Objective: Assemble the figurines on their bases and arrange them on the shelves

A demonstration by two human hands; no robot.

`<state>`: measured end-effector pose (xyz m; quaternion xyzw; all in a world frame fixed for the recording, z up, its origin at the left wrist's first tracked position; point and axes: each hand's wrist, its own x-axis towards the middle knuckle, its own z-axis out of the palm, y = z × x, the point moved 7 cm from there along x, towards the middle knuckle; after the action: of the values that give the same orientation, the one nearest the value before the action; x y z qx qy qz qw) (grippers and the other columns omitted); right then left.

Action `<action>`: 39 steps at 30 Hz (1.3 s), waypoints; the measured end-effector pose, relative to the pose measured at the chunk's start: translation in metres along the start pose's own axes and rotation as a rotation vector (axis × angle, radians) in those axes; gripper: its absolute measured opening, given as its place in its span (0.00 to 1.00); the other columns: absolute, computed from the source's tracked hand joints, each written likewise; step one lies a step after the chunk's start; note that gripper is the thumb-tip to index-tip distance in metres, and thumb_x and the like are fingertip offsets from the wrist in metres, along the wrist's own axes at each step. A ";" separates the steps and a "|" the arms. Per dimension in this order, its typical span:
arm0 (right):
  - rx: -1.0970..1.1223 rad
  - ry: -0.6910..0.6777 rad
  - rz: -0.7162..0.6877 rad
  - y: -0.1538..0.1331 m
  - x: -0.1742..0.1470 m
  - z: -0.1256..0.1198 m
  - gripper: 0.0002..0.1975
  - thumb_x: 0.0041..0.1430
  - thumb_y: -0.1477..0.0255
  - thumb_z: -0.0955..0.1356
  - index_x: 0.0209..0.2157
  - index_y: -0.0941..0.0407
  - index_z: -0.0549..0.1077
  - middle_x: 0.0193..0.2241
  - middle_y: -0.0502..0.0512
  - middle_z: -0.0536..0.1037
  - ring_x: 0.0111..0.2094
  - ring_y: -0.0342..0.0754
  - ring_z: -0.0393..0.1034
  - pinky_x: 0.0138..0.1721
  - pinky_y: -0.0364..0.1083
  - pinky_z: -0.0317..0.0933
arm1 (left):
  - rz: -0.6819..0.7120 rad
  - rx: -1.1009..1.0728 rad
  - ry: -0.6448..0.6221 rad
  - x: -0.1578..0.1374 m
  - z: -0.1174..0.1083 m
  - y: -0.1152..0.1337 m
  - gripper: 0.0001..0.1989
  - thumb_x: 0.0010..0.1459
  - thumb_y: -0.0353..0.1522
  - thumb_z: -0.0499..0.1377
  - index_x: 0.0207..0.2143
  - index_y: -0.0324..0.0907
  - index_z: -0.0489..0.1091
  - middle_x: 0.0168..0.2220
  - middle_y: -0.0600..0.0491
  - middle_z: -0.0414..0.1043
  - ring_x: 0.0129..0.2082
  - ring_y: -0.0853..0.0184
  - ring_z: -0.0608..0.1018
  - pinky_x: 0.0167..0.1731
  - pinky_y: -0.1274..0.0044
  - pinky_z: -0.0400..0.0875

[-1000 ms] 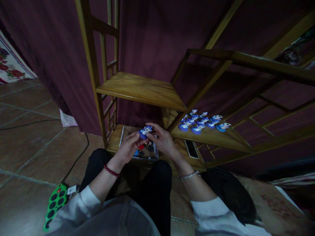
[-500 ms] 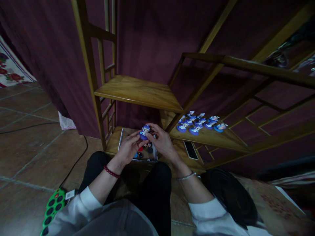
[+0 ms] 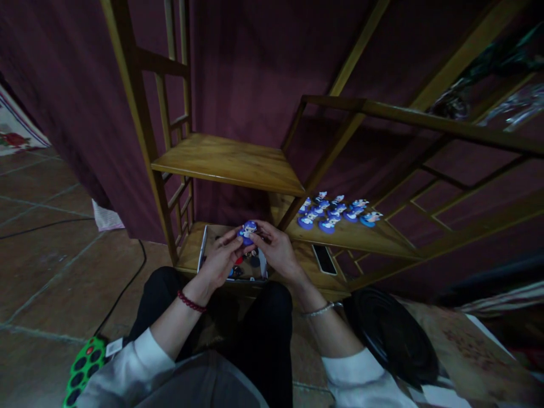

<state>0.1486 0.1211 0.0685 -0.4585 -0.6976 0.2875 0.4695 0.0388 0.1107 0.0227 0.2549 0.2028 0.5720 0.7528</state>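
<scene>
A small purple-and-white figurine [image 3: 247, 231] on a round purple base is held between both hands. My left hand [image 3: 221, 258] grips it from the left, thumb on its base. From the right, my right hand [image 3: 277, 249] pinches it too, with the thumb at its front. Directly beneath is an open white-edged box [image 3: 203, 249] with several small items inside, among them red, blue and dark round pieces; my hands cover part of it. To the right, several similar figurines [image 3: 327, 222] stand grouped on a wooden shelf [image 3: 382, 241].
A smartphone [image 3: 324, 259] lies on the lower board below the figurines. An upper wooden shelf [image 3: 229, 161] and its posts rise above the box. At lower left is a green power strip [image 3: 83, 371] with a cable; a black round object [image 3: 391, 334] sits at right.
The view has shifted slightly, so the shelves appear further left. Both hands still hold the figurine above the box, and it looks slightly tilted.
</scene>
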 end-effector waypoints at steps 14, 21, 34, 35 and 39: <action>-0.048 0.023 0.008 0.000 -0.005 -0.012 0.14 0.53 0.71 0.66 0.43 0.54 0.71 0.37 0.52 0.77 0.38 0.46 0.72 0.43 0.47 0.65 | 0.034 0.100 -0.042 -0.001 0.011 -0.003 0.12 0.47 0.27 0.63 0.38 0.37 0.73 0.41 0.49 0.73 0.39 0.65 0.76 0.43 0.71 0.71; 0.014 0.046 0.027 -0.006 -0.010 -0.022 0.15 0.53 0.69 0.66 0.43 0.54 0.72 0.41 0.53 0.76 0.41 0.47 0.71 0.44 0.47 0.65 | 0.040 0.127 -0.062 0.000 0.020 -0.006 0.14 0.49 0.27 0.61 0.41 0.38 0.72 0.44 0.49 0.72 0.41 0.65 0.75 0.44 0.70 0.70; -0.032 0.039 -0.007 0.003 -0.018 -0.033 0.17 0.53 0.70 0.67 0.46 0.52 0.70 0.43 0.52 0.75 0.44 0.47 0.70 0.48 0.48 0.62 | -0.056 0.244 -0.126 -0.002 0.029 -0.024 0.14 0.46 0.29 0.64 0.38 0.37 0.72 0.39 0.49 0.74 0.42 0.63 0.75 0.48 0.69 0.66; -0.042 0.042 -0.007 0.003 -0.019 -0.034 0.16 0.53 0.70 0.67 0.45 0.52 0.71 0.43 0.53 0.75 0.44 0.47 0.70 0.48 0.48 0.62 | -0.060 0.244 -0.130 -0.002 0.030 -0.024 0.13 0.46 0.29 0.64 0.37 0.37 0.72 0.38 0.50 0.74 0.42 0.63 0.75 0.48 0.69 0.66; -0.125 0.028 -0.015 -0.004 -0.020 -0.040 0.15 0.54 0.70 0.66 0.44 0.52 0.72 0.41 0.53 0.76 0.43 0.48 0.70 0.47 0.48 0.62 | -0.058 0.228 -0.177 -0.004 0.036 -0.025 0.13 0.47 0.28 0.63 0.38 0.37 0.72 0.41 0.50 0.73 0.43 0.64 0.74 0.49 0.69 0.66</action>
<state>0.1862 0.0999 0.0797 -0.4857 -0.7111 0.2333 0.4517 0.0786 0.0959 0.0356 0.3823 0.2068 0.4984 0.7501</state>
